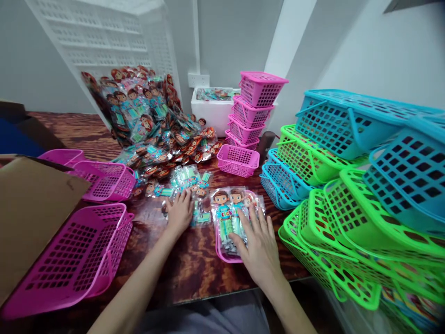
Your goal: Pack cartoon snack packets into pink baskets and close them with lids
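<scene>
Head view: tabletop (pixel 187 283) is reddish-brown with dark, mottled wood-like streaks and a slight sheen. Left hand (pixel 180 213) lies palm down, fingers spread over loose packets (pixel 187 176) of clear, crinkled plastic; grip slack, closed round nothing visible. Right hand (pixel 259 243) rests flat, fingers fanned, on filled packets (pixel 225 213) in a pink basket (pixel 225 258) just in front of the body; likewise no clench. These packets lie face up, smooth and shiny, printed with brown-haired cartoon figures, striped pale-green strips showing below; they cover most of the basket's opening.

Beyond the left hand, a glossy, slippery-looking heap (pixel 167 144) spills from a tilted white crate (pixel 104 37), slotted, rigid plastic. Behind, a white box (pixel 210 113), smooth-walled, blocky, with more packets inside.

Pink stack (pixel 255 113) beside it: tapered baskets, square-holed lattice walls. Right side: green baskets (pixel 358 222) and blue baskets (pixel 330 123), piled unevenly, thin looped handles, rounded holes in places. Left side: larger-looking magenta basket (pixel 69 260), partly hidden by matte brown cardboard (pixel 34 208).
</scene>
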`<state>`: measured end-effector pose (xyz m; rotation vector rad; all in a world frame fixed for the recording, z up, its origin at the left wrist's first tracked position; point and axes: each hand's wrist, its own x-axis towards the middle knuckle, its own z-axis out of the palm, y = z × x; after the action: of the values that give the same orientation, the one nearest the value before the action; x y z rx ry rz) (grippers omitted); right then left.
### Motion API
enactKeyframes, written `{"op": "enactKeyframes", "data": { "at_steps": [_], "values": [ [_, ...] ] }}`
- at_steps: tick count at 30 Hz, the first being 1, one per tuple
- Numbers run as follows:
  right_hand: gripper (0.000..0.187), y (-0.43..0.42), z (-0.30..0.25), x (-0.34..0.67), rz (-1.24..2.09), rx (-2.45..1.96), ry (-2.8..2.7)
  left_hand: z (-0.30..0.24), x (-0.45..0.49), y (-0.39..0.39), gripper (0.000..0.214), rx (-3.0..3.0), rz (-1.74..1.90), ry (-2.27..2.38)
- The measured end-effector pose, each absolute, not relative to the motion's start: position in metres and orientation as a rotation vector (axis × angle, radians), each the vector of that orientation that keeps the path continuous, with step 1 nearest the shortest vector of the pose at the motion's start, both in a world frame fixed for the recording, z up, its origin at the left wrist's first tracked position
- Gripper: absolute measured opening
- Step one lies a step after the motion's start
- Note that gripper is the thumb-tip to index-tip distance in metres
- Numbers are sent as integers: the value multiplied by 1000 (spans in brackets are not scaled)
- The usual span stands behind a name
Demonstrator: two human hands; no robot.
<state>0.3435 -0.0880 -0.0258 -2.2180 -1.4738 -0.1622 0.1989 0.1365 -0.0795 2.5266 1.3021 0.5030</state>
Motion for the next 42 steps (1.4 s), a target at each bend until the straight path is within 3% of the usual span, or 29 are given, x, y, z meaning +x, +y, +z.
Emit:
{"op": "enactKeyframes", "data": {
  "at_steps": [2, 5, 8, 15, 22, 36, 42],
  "values": [
    [62, -87, -26, 342, -171, -2204, -1455, -62, 200, 118, 47, 2463, 609, 1272],
    [60, -87, -24, 340, -131, -2178, -1441, -37, 209, 77, 53, 2285, 849, 810],
    [60, -85, -21, 339, -15, -2135, -1386, -26, 223, 48, 57, 2423, 695, 456],
    [59, -77, -31, 355, 302, -1916, -1058, -22, 255, 40, 57, 2597, 550, 207],
    [43, -98, -20, 374, 132, -2025, -1350, -25, 251, 47, 64, 2743, 447, 239],
    [58, -116, -44, 345, 14, -2177, -1456, -28, 236, 8, 60, 2843, 439, 544],
    [40, -127, -29, 368, 148, -1941, -1317, -31, 224, 12, 52, 2782, 556, 474]
  ]
}}
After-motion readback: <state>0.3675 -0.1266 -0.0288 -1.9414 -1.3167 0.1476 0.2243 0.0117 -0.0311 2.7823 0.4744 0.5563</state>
